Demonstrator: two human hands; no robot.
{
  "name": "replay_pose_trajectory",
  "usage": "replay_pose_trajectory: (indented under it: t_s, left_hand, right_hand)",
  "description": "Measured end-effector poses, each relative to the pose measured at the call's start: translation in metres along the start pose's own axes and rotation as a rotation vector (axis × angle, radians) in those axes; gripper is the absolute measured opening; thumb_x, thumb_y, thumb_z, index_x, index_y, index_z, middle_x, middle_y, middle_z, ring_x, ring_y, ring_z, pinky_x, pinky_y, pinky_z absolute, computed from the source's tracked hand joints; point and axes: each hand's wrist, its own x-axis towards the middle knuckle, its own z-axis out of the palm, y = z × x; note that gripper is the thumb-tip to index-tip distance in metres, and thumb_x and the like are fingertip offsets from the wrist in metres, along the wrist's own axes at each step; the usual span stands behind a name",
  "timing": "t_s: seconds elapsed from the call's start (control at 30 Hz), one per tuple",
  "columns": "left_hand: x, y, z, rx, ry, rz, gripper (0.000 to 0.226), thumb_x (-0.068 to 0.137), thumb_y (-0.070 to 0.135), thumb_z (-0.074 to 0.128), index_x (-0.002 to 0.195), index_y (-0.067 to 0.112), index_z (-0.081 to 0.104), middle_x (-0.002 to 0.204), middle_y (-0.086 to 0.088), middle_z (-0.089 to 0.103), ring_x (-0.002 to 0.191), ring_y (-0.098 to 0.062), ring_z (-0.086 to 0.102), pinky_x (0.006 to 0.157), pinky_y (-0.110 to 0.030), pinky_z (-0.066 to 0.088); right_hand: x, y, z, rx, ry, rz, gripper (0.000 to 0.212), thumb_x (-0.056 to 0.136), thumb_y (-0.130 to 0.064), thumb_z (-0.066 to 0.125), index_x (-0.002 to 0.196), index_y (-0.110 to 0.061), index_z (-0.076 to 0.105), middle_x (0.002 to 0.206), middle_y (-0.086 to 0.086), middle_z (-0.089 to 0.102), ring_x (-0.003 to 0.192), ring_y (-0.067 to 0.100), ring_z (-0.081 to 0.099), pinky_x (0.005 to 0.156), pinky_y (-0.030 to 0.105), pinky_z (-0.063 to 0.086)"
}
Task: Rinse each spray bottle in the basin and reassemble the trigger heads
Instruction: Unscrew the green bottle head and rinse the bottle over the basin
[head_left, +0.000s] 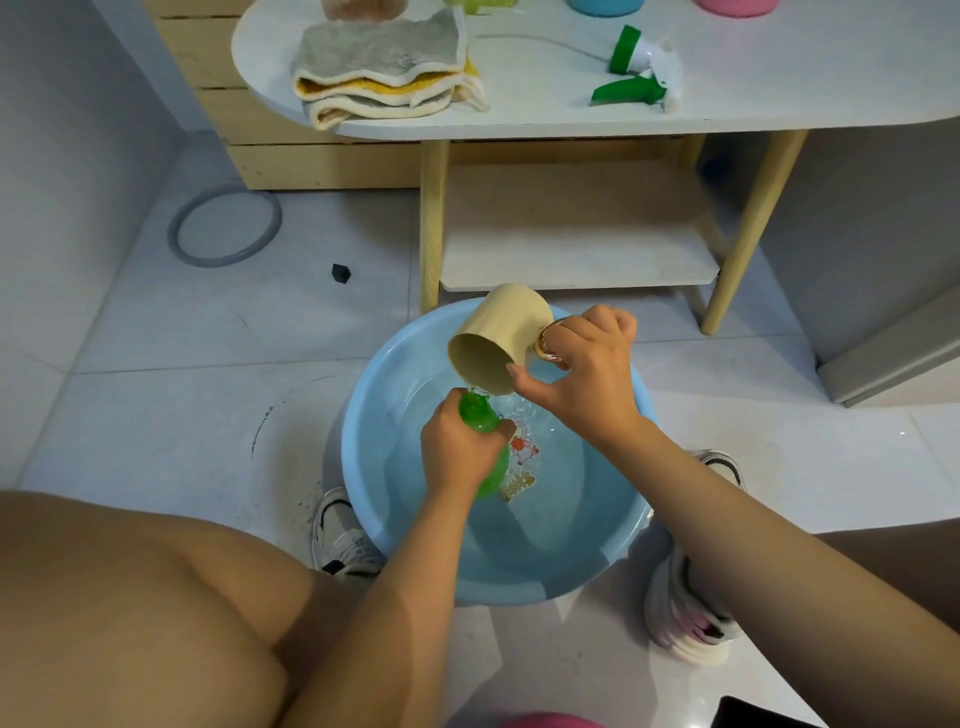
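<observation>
Green spray bottle (480, 415): over blue basin (363, 415), neck up, gripped by left hand (457, 452). Beige cup (498, 338): tilted at bottle's 12 o'clock, pouring, handle grasped by right hand (582, 364). Trigger head (636, 73): on counter (727, 93), far 12 o'clock, beside folded towels (384, 67).

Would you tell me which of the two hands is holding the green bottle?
The left hand grips the green bottle over the basin; the right hand tilts the beige cup.
</observation>
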Motion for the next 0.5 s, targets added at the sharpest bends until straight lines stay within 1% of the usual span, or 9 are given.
replay_pose_trajectory:
  t_s: [0.07,0.17,0.3,0.4,0.5]
  left_hand:
    - [0.0,0.0004,0.0002,-0.002,0.0,-0.001,0.042,0.066,0.034,0.081,0.097,0.017,0.06,0.09,0.002,0.066,0.083,-0.018,0.06,0.072,-0.027,0.048]
    - [0.0002,0.0018,-0.0003,0.001,0.0,-0.005,0.044,0.065,0.035,0.081,0.099,0.017,0.059,0.091,0.002,0.066,0.082,-0.017,0.059,0.071,-0.026,0.045]
    - [0.0008,0.0029,0.0004,0.01,-0.005,-0.011,0.047,0.066,0.037,0.081,0.102,0.016,0.059,0.092,0.001,0.065,0.084,-0.018,0.059,0.072,-0.026,0.046]
    - [0.0003,0.003,0.0,-0.003,-0.005,-0.016,0.044,0.066,0.036,0.081,0.099,0.016,0.058,0.091,0.002,0.066,0.084,-0.018,0.06,0.072,-0.027,0.048]
    - [-0.0006,0.0045,-0.0017,-0.017,0.004,-0.002,0.041,0.067,0.031,0.082,0.097,0.017,0.058,0.087,0.004,0.062,0.081,-0.017,0.058,0.071,-0.025,0.044]
  right_hand:
    - [0.0013,0.0007,-0.0004,0.0,0.006,-0.014,0.042,0.069,-0.044,0.069,0.054,-0.009,0.052,0.057,0.0,0.054,0.065,0.023,0.045,0.078,0.025,0.018]
    - [0.0028,0.0002,-0.0013,-0.002,0.022,-0.034,0.04,0.068,-0.041,0.072,0.055,-0.009,0.053,0.058,0.001,0.054,0.07,0.018,0.039,0.079,0.025,0.02]
    - [0.0048,-0.001,-0.0027,-0.002,0.039,-0.077,0.038,0.068,-0.039,0.074,0.056,-0.009,0.053,0.059,0.001,0.054,0.071,0.017,0.036,0.078,0.029,0.025]
    - [0.0057,-0.0008,-0.0029,-0.001,0.052,-0.1,0.038,0.068,-0.038,0.075,0.056,-0.009,0.053,0.058,0.0,0.052,0.07,0.018,0.036,0.079,0.03,0.026]
    - [0.0066,-0.0013,-0.0035,0.0,0.063,-0.145,0.038,0.068,-0.037,0.075,0.057,-0.009,0.053,0.059,0.0,0.051,0.07,0.019,0.037,0.078,0.03,0.028]
